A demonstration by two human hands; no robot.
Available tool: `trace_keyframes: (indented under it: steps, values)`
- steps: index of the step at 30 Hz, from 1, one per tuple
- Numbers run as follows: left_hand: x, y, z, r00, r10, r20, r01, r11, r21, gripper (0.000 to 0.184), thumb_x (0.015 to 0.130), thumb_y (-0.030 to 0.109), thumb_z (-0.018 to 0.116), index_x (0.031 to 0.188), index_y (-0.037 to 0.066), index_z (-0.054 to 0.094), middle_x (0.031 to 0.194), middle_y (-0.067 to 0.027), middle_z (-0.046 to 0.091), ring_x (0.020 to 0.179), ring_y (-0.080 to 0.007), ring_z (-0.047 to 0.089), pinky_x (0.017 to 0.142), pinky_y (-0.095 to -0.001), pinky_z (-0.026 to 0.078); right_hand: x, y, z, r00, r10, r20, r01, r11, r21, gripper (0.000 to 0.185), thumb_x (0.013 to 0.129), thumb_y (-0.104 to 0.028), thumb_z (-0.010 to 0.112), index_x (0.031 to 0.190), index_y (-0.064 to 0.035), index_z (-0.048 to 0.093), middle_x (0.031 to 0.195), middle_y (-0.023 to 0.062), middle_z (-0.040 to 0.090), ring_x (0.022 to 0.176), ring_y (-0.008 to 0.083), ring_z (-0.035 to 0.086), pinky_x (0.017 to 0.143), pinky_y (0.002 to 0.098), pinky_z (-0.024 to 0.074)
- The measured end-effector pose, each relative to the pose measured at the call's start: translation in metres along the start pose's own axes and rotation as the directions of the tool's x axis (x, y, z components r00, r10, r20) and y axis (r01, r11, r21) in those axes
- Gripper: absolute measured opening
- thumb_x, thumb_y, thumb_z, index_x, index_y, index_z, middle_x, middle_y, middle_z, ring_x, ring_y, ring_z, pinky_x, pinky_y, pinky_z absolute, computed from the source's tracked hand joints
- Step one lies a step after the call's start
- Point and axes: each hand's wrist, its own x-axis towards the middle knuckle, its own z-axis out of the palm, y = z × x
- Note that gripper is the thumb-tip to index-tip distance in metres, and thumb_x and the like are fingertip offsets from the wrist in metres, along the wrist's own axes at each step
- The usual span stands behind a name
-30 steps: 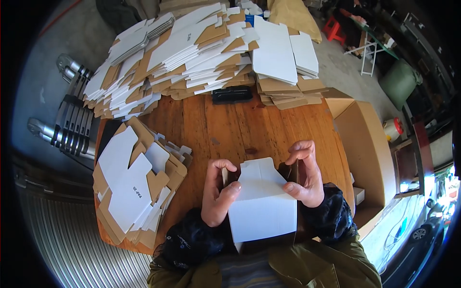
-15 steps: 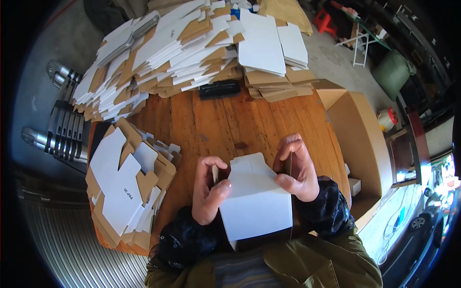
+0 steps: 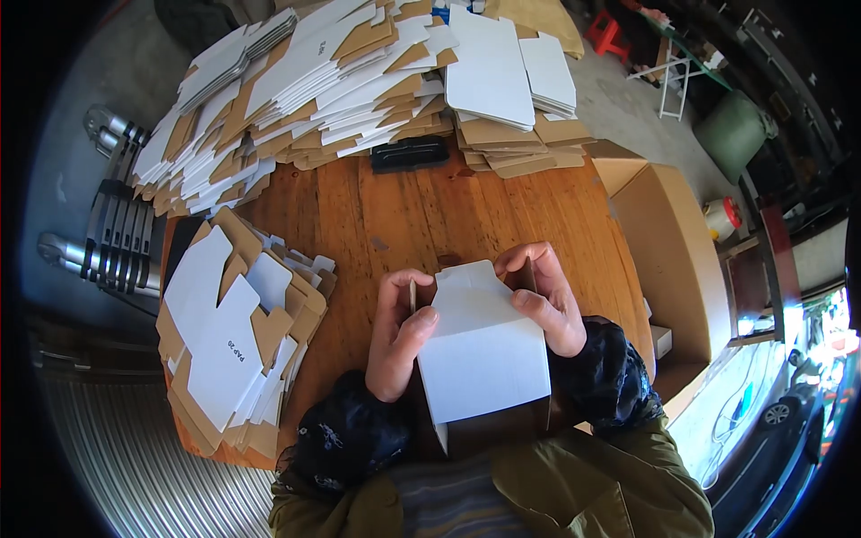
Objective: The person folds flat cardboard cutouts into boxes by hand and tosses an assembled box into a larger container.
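Note:
A white cardboard box (image 3: 484, 368), partly folded, stands between my two hands near the table's front edge. Its top flap points away from me, and side panels hang down at the near end. My left hand (image 3: 402, 336) pinches the left side flap, thumb near the white top panel. On the other side my right hand (image 3: 547, 300) grips the right flap between its thumb and curled fingers. The inside of the box is hidden from above.
Flat unfolded cartons (image 3: 224, 341) lie in a pile at the left of the wooden table (image 3: 359, 224). Larger stacks (image 3: 332, 81) cover the back, beside a black object (image 3: 410, 154). A big open brown carton (image 3: 673, 260) stands against the right edge.
Both hands and the box have shifted slightly away from me. The box has tilted a little, so its near end and hanging side panel show more.

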Motion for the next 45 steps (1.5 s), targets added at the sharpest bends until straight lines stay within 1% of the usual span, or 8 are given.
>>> trace_keyframes:
  steps: [6, 9, 20, 27, 33, 37, 43, 45]
  values:
    - [0.002, -0.008, 0.001, 0.999, -0.019, -0.048, 0.019, 1.0, -0.007, 0.033, 0.097, 0.023, 0.051, 0.125, 0.01, 0.042, 0.109, -0.0043, 0.048, 0.096, -0.0098, 0.045, 0.084, -0.0272, 0.039, 0.001, 0.006, 0.003, 0.996, 0.093, -0.013, -0.093, 0.994, 0.051, 0.031, 0.092, -0.01, 0.052, 0.122, -0.0063, 0.043, 0.115, 0.0054, 0.05, 0.096, 0.0109, 0.046, 0.087, 0.0286, 0.0385]
    - [0.003, -0.011, -0.001, 0.998, -0.021, -0.065, 0.023, 0.999, 0.041, 0.031, 0.099, 0.024, 0.049, 0.125, 0.009, 0.042, 0.11, -0.005, 0.048, 0.097, -0.0102, 0.046, 0.085, -0.0274, 0.04, 0.002, 0.014, 0.001, 0.993, 0.113, -0.02, -0.113, 0.993, -0.016, 0.03, 0.094, -0.013, 0.048, 0.123, -0.0057, 0.044, 0.114, 0.0054, 0.05, 0.097, 0.0112, 0.046, 0.088, 0.0287, 0.0381]
    - [0.003, -0.011, 0.002, 0.997, 0.051, -0.061, -0.044, 0.993, 0.114, 0.032, 0.101, 0.029, 0.042, 0.122, 0.005, 0.045, 0.11, -0.007, 0.05, 0.099, -0.0121, 0.048, 0.088, -0.0277, 0.039, 0.002, 0.016, 0.005, 0.991, 0.132, -0.007, -0.131, 0.99, 0.056, 0.03, 0.098, -0.021, 0.042, 0.123, -0.0032, 0.045, 0.113, 0.007, 0.05, 0.102, 0.0123, 0.048, 0.09, 0.0278, 0.0387]
    - [0.004, -0.013, -0.001, 0.999, 0.038, -0.014, -0.035, 0.985, 0.171, 0.054, 0.101, 0.043, 0.037, 0.131, 0.0, 0.044, 0.122, -0.0106, 0.052, 0.111, -0.0167, 0.05, 0.097, -0.0302, 0.038, 0.002, 0.019, 0.01, 0.993, 0.118, -0.02, -0.113, 0.98, 0.163, 0.034, 0.102, -0.03, 0.041, 0.127, -0.0065, 0.045, 0.115, 0.0063, 0.05, 0.107, 0.0131, 0.048, 0.093, 0.0279, 0.039]
    - [0.006, -0.022, -0.002, 0.998, 0.055, -0.04, -0.05, 0.991, 0.123, 0.055, 0.103, 0.044, 0.031, 0.135, 0.001, 0.043, 0.128, -0.0117, 0.049, 0.115, -0.0181, 0.048, 0.099, -0.031, 0.037, 0.003, 0.018, 0.014, 0.995, 0.088, -0.038, -0.08, 0.981, 0.176, 0.042, 0.104, -0.039, 0.039, 0.133, -0.0089, 0.043, 0.12, 0.0095, 0.049, 0.112, 0.0167, 0.048, 0.097, 0.0309, 0.0397]
    - [0.006, -0.022, -0.004, 0.995, 0.085, -0.044, -0.076, 0.983, 0.17, 0.05, 0.103, 0.041, 0.03, 0.131, 0.002, 0.043, 0.123, -0.0105, 0.048, 0.111, -0.0172, 0.048, 0.098, -0.0307, 0.037, 0.004, 0.017, 0.012, 0.996, 0.083, -0.035, -0.078, 0.99, 0.118, 0.044, 0.104, -0.041, 0.038, 0.134, -0.0086, 0.043, 0.121, 0.0111, 0.048, 0.113, 0.0185, 0.048, 0.098, 0.032, 0.0399]
    - [0.002, -0.015, 0.001, 0.98, 0.173, -0.102, -0.139, 0.951, 0.276, 0.037, 0.104, 0.038, 0.033, 0.116, 0.004, 0.043, 0.107, -0.0069, 0.046, 0.099, -0.0148, 0.045, 0.093, -0.0308, 0.038, 0.005, 0.02, 0.009, 0.987, 0.158, 0.036, -0.162, 0.969, 0.185, 0.046, 0.103, -0.043, 0.04, 0.133, -0.008, 0.043, 0.118, 0.0091, 0.05, 0.108, 0.0161, 0.051, 0.094, 0.0302, 0.0421]
    - [0.002, -0.016, 0.0, 0.974, 0.203, -0.104, -0.162, 0.935, 0.315, 0.035, 0.104, 0.037, 0.033, 0.113, 0.005, 0.043, 0.105, -0.0062, 0.045, 0.096, -0.0142, 0.044, 0.092, -0.0306, 0.038, 0.003, 0.019, 0.009, 0.989, 0.129, 0.067, -0.141, 0.962, 0.232, 0.047, 0.102, -0.042, 0.044, 0.134, -0.0084, 0.044, 0.116, 0.0083, 0.052, 0.108, 0.0157, 0.052, 0.092, 0.0295, 0.0427]
